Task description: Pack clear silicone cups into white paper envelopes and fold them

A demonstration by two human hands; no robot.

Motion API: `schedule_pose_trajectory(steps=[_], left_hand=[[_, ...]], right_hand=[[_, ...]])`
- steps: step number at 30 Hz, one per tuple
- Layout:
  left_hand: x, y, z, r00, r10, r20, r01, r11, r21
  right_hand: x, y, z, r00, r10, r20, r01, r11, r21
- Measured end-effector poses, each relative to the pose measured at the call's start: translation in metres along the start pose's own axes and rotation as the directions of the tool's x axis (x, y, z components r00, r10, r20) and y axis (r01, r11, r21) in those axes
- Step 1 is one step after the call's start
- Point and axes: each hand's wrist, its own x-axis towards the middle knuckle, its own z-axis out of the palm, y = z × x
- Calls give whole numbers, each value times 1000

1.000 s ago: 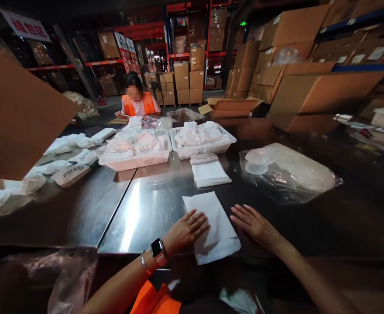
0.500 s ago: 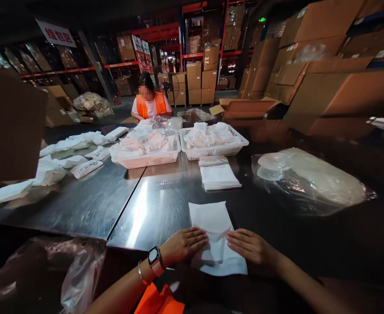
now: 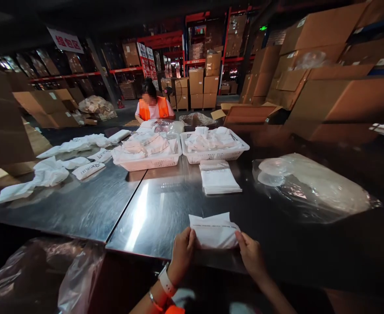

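A white packet [image 3: 214, 231] is lifted off the near edge of the steel table [image 3: 152, 209], its front face with small print turned toward me. My left hand [image 3: 183, 253] pinches its left side and my right hand [image 3: 251, 255] pinches its right side. A watch with a pale strap sits on my left wrist. Just beyond lies a flat stack of white bags [image 3: 218, 178].
Two white baskets [image 3: 148, 162] [image 3: 215, 154] of packets stand mid-table, loose white packets [image 3: 48, 172] at left, a crumpled clear plastic bag [image 3: 313, 185] at right. A person in an orange vest [image 3: 152, 108] sits across. Cardboard boxes [image 3: 336, 96] crowd the right; plastic sheeting [image 3: 48, 274] hangs at lower left.
Both hands were pressing the white packet flat on the table. They have since gripped its two sides and raised it upright at the table's near edge.
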Motion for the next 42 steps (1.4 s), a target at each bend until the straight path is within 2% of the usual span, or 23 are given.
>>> schedule_pose_trajectory(steps=[5, 9, 11, 13, 17, 19, 21, 22, 24, 25, 26, 27, 29, 30, 31, 32, 34, 35, 36, 38, 42], left_hand=[[-4, 2, 2, 999, -7, -51, 9, 999, 48], [-6, 2, 2, 999, 14, -48, -9, 995, 96], [-6, 3, 3, 999, 24, -42, -17, 985, 170], [-6, 4, 3, 999, 38, -37, -25, 951, 307], [-6, 9, -1, 997, 58, -53, -19, 826, 563], [-3, 17, -5, 981, 162, -105, -63, 783, 619], [3, 29, -9, 916, 390, -96, -240, 725, 646], [7, 37, -9, 853, 522, -26, -384, 660, 646], [18, 51, -8, 677, 703, 218, -671, 468, 575], [23, 56, -6, 595, 726, 343, -765, 383, 518], [28, 59, -3, 541, 714, 444, -819, 329, 470], [33, 60, 0, 514, 687, 514, -845, 303, 441], [39, 54, 7, 525, 633, 570, -846, 312, 432], [41, 49, 10, 534, 622, 573, -841, 323, 434], [41, 44, 13, 539, 621, 569, -839, 331, 433], [42, 38, 16, 541, 627, 561, -837, 335, 432], [41, 29, 19, 535, 641, 551, -840, 335, 427], [41, 26, 21, 528, 643, 555, -844, 330, 422], [41, 23, 21, 522, 642, 562, -849, 324, 417], [40, 22, 19, 513, 634, 579, -855, 315, 412], [33, 20, 3, 505, 640, 579, -860, 313, 404]], right_hand=[[4, -6, 1, 999, 32, 14, -32, 999, -17], [9, -6, 4, 998, 59, 14, -59, 997, -53], [13, -5, 6, 996, 83, 30, -80, 993, -86], [18, -4, 7, 992, 112, 58, -103, 986, -131], [27, -3, 5, 987, 125, 101, -106, 978, -179], [29, -3, 5, 987, 119, 109, -98, 979, -182], [31, 1, 5, 986, 110, 125, -85, 978, -193], [31, 4, 6, 985, 103, 137, -74, 977, -200], [32, 12, 8, 983, 84, 163, -46, 974, -222], [32, 16, 8, 982, 72, 173, -28, 970, -242], [32, 19, 8, 983, 53, 178, -3, 963, -269], [31, 21, 7, 988, 19, 154, 30, 950, -309], [29, 19, 5, 992, -127, 0, 115, 894, -433], [27, 15, 4, 960, -262, -96, 180, 846, -502], [25, 10, 4, 893, -419, -163, 265, 784, -561], [23, 4, 5, 802, -573, -170, 377, 706, -600], [19, -4, 11, 620, -785, -22, 628, 513, -585], [18, -6, 16, 555, -829, 73, 718, 433, -546], [17, -5, 22, 519, -841, 153, 769, 382, -513], [16, 2, 32, 515, -821, 246, 793, 347, -501], [14, 25, 43, 551, -790, 268, 780, 373, -501]])
